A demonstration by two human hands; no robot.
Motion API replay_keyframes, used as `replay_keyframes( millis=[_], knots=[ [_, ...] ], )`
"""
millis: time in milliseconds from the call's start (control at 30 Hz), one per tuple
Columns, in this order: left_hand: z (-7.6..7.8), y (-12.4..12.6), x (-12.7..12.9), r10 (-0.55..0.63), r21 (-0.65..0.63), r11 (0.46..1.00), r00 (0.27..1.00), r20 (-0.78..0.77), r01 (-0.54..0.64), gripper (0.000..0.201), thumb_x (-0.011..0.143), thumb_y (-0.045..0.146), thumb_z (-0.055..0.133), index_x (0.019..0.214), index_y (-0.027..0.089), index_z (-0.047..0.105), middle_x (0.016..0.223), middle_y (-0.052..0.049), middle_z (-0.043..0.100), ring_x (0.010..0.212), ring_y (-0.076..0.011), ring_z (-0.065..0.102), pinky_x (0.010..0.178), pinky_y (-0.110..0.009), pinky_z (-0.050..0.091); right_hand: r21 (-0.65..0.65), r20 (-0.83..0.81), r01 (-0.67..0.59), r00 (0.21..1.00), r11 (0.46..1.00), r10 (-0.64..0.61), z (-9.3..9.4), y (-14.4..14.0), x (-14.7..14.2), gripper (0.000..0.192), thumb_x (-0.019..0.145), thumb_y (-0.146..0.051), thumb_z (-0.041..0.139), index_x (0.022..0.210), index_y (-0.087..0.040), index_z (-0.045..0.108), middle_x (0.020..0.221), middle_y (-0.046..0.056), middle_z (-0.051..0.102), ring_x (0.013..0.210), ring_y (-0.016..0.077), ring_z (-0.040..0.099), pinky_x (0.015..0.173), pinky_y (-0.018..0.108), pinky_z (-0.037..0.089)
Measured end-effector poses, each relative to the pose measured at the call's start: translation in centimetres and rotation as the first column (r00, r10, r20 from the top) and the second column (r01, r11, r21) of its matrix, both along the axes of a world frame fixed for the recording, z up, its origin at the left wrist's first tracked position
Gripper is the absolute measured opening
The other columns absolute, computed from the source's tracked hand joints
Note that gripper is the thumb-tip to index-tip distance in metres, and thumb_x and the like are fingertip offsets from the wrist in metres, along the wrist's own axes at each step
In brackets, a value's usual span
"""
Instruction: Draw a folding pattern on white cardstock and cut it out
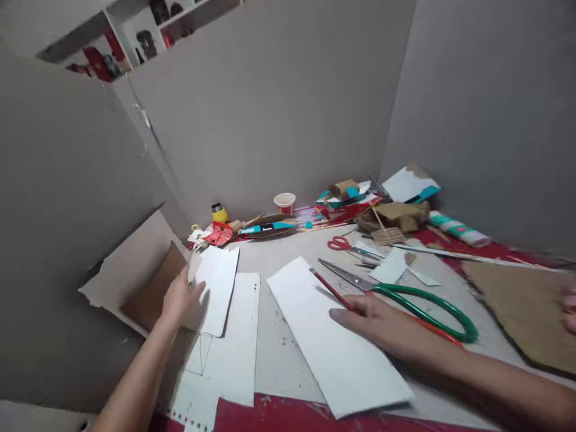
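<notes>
My left hand (180, 299) is at the left edge of a small white card (219, 288), its thumb over the surface and its fingers along the edge, partly blurred. Beneath that card lies a white sheet (243, 354) with pencil lines and punched holes. My right hand (373, 318) rests over a larger white card (333, 354), a dark red pencil (330, 287) between its fingers, pointing away from me. Right beside this hand are large green-handled scissors (418, 300). An orange strip (436, 331), partly hidden, runs past the wrist.
Red scissors (339, 243), paper scraps (390, 267) and torn cardboard (400, 216) lie farther back. A paper cup (285, 204) and a yellow container (219, 213) stand by the wall. An open cardboard box (139, 270) is at left. Another person's hand (569, 309) touches brown cardboard (522, 312).
</notes>
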State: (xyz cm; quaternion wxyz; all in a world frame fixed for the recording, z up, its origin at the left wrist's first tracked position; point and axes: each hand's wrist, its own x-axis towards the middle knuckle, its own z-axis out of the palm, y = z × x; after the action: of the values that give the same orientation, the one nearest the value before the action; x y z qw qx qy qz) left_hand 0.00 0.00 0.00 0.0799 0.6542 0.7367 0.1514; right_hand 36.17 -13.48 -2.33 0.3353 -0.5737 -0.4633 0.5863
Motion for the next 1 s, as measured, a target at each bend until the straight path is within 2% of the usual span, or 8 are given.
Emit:
replay_keyframes(
  millis=[167, 267, 367, 500, 600, 700, 833, 1000],
  knots=[
    [-1.0, 1.5, 0.3, -0.020, -0.044, 0.999, 0.999, 0.050, 0.022, 0.037, 0.092, 0.035, 0.061, 0.125, 0.019, 0.056, 0.126, -0.009, 0.060, 0.104, -0.0240, 0.063, 0.086, -0.046, 0.054, 0.025, -0.058, -0.019, 0.998, 1.000, 0.020, -0.7, 0.4, 0.4, 0.039, 0.070, -0.053, 0.072, 0.076, -0.015, 0.066, 0.067, 0.005, 0.067, 0.056, 0.0163, 0.060, 0.048, 0.024, 0.042],
    [-0.5, 1.9, 0.0, -0.066, -0.041, 0.997, 0.994, 0.091, 0.070, 0.037, 0.092, 0.036, 0.061, 0.125, 0.018, 0.056, 0.125, -0.009, 0.060, 0.103, -0.0237, 0.063, 0.085, -0.045, 0.055, -0.011, -0.120, -0.013, 0.993, 1.000, 0.012, -0.7, 0.5, 0.4, 0.038, 0.068, -0.053, 0.074, 0.078, -0.017, 0.067, 0.069, 0.005, 0.069, 0.056, 0.0163, 0.061, 0.047, 0.024, 0.042],
    [1.3, 1.9, -0.7, -0.106, 0.002, 0.994, 0.991, 0.078, 0.106, 0.037, 0.092, 0.036, 0.061, 0.125, 0.018, 0.057, 0.125, -0.009, 0.060, 0.103, -0.0239, 0.063, 0.085, -0.045, 0.055, -0.034, -0.154, -0.002, 0.988, 0.999, -0.003, -0.8, 0.6, 0.3, 0.037, 0.065, -0.052, 0.077, 0.077, -0.018, 0.068, 0.069, 0.004, 0.070, 0.055, 0.0153, 0.060, 0.047, 0.023, 0.041],
    [5.0, 1.3, -1.6, -0.101, 0.070, 0.992, 0.993, -0.057, 0.105, 0.037, 0.092, 0.035, 0.061, 0.125, 0.019, 0.056, 0.126, -0.010, 0.060, 0.104, -0.0238, 0.063, 0.086, -0.045, 0.055, -0.045, -0.157, -0.028, 0.987, 0.999, 0.021, -1.4, 0.7, 0.5, 0.038, 0.066, -0.053, 0.077, 0.077, -0.017, 0.068, 0.069, 0.005, 0.070, 0.055, 0.0148, 0.060, 0.048, 0.022, 0.041],
    [7.5, 0.3, -1.7, 0.001, 0.124, 0.992, 0.974, -0.226, 0.028, 0.036, 0.092, 0.034, 0.061, 0.125, 0.020, 0.056, 0.126, -0.009, 0.060, 0.105, -0.0238, 0.063, 0.087, -0.045, 0.054, -0.041, -0.130, -0.036, 0.991, 0.998, 0.030, -1.7, 0.7, 0.6, 0.037, 0.070, -0.053, 0.075, 0.077, -0.017, 0.067, 0.071, 0.006, 0.071, 0.057, 0.0156, 0.061, 0.047, 0.023, 0.041],
    [9.0, -0.6, -1.2, 0.108, 0.157, 0.986, 0.917, -0.385, -0.050, 0.037, 0.092, 0.036, 0.062, 0.125, 0.021, 0.057, 0.125, -0.009, 0.060, 0.105, -0.0241, 0.062, 0.087, -0.045, 0.054, -0.039, -0.125, -0.038, 0.992, 0.999, 0.032, -1.9, 0.7, 0.7, 0.036, 0.071, -0.052, 0.074, 0.077, -0.018, 0.067, 0.071, 0.006, 0.072, 0.057, 0.0164, 0.062, 0.047, 0.023, 0.042],
    [9.2, -0.6, -0.7, 0.139, 0.148, 0.986, 0.839, -0.527, -0.071, 0.036, 0.092, 0.036, 0.061, 0.124, 0.020, 0.057, 0.124, -0.009, 0.060, 0.104, -0.0235, 0.063, 0.085, -0.044, 0.055, -0.045, -0.143, -0.033, 0.989, 0.998, 0.026, -1.5, 0.7, 0.7, 0.040, 0.071, -0.054, 0.073, 0.088, -0.018, 0.071, 0.075, 0.007, 0.074, 0.059, 0.0184, 0.065, 0.049, 0.025, 0.045],
    [7.5, -0.1, -1.0, 0.138, 0.178, 0.983, 0.771, -0.622, -0.033, 0.036, 0.093, 0.036, 0.061, 0.123, 0.018, 0.057, 0.123, -0.009, 0.061, 0.103, -0.0238, 0.063, 0.085, -0.045, 0.055, 0.003, -0.090, -0.001, 0.996, 1.000, 0.001, -0.7, 0.7, 0.7, 0.050, 0.072, -0.050, 0.072, 0.108, -0.016, 0.071, 0.082, 0.008, 0.076, 0.065, 0.0229, 0.069, 0.051, 0.027, 0.050]
  ],
)
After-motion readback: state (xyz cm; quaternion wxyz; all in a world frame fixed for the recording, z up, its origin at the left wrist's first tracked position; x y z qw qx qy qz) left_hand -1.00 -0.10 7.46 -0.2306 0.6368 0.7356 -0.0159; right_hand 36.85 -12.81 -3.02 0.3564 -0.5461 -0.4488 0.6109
